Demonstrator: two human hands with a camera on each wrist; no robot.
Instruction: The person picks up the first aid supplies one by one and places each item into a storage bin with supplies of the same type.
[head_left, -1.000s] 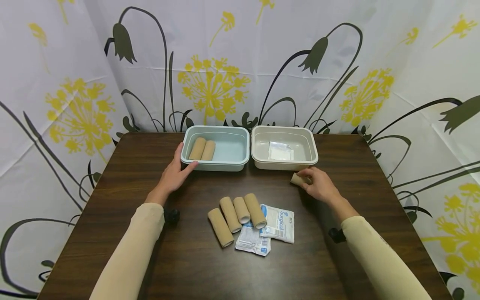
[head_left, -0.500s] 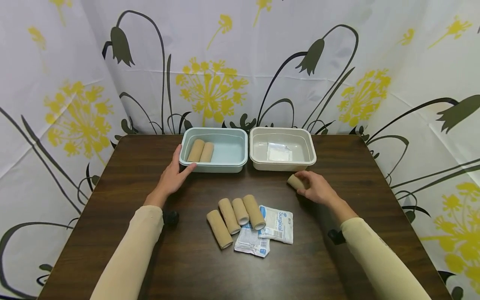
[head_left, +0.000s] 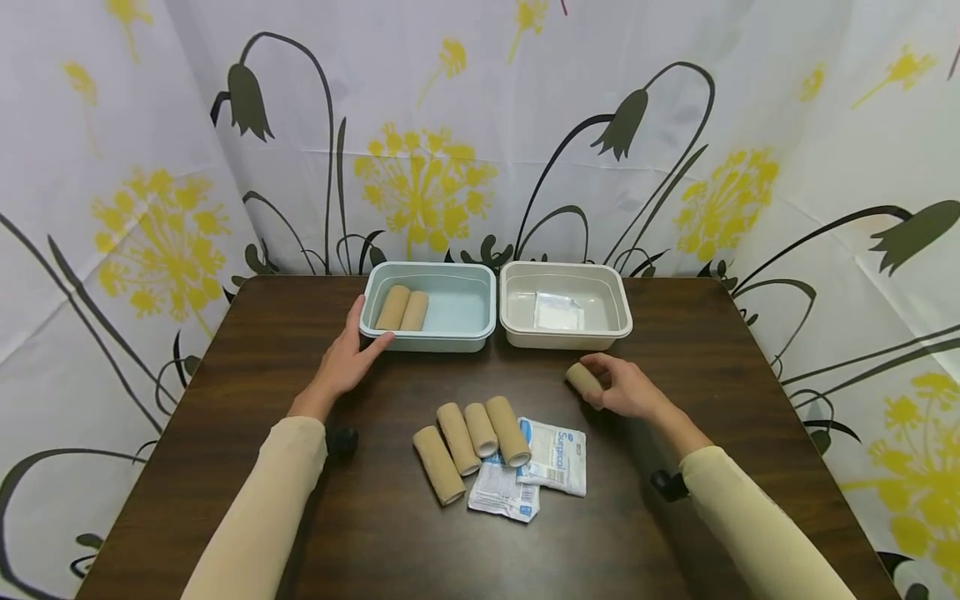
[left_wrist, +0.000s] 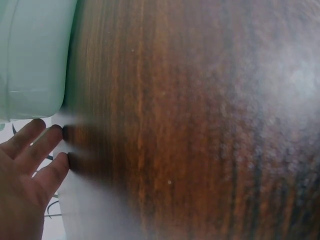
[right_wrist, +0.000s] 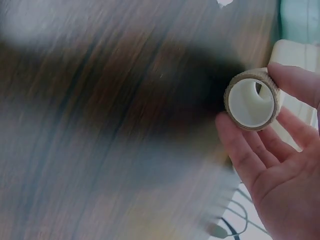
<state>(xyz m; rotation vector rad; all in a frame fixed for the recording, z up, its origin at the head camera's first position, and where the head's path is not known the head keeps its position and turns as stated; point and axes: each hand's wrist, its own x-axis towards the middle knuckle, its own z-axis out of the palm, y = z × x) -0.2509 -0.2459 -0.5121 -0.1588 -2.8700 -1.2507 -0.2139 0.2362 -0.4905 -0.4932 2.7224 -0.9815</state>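
1. Head: your right hand [head_left: 628,388] pinches a cardboard tube [head_left: 581,379] just in front of the cream bin [head_left: 564,340]; lightly does it.
2. Left wrist: your left hand [left_wrist: 20,185] spreads wide at the blue bin [left_wrist: 37,60]; brace gently.
3. Right wrist: the tube's end looks round, so squeeze no harder.

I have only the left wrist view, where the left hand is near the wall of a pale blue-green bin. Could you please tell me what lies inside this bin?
Observer: Two tan tubes lie side by side in the left part of the pale blue bin.
Operator: Thank you. And the right hand, what does it hold?
Observer: It holds another tan tube between the thumb and fingers.
Operator: Please, what else lies on the table, outside the bins?
Observer: Four more tan tubes and two printed packets lie together near its middle.
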